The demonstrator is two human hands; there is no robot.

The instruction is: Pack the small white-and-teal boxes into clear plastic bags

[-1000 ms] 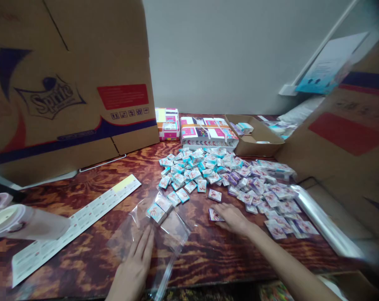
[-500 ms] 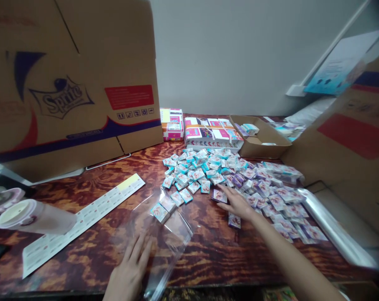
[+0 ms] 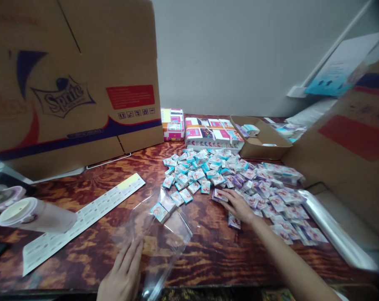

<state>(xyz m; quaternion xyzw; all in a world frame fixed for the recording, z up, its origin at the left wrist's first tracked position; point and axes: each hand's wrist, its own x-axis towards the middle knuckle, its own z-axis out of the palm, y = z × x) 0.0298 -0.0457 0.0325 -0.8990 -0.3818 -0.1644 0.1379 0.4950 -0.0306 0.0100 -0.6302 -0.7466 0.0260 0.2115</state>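
My left hand [image 3: 122,267] lies flat at the near edge of the table, fingers stretched out over the left side of a clear plastic sheet [image 3: 173,255]. On that sheet sit a blue-and-white small box [image 3: 160,212] and a paler one against it. My right hand [image 3: 239,205] has its fingers and thumb closed on a purple-and-white small box [image 3: 218,195]. Just below that hand, another purple small box [image 3: 234,221] stands on the table. Beyond both hands spreads a heap of small boxes [image 3: 205,167], blue ones leftward and purple ones toward the right.
A large Sprite carton [image 3: 76,83] walls off the left, and another carton [image 3: 349,138] the right. A tumbler [image 3: 39,215] lies on a printed strip [image 3: 92,223]. Wrapped packs [image 3: 213,131] and an open cardboard tray [image 3: 266,146] stand behind. A plastic roll [image 3: 336,230] lies at right.
My left hand has slid a little left and toward me over the sheet. The fingers of my right hand have closed on the purple-and-white small box.
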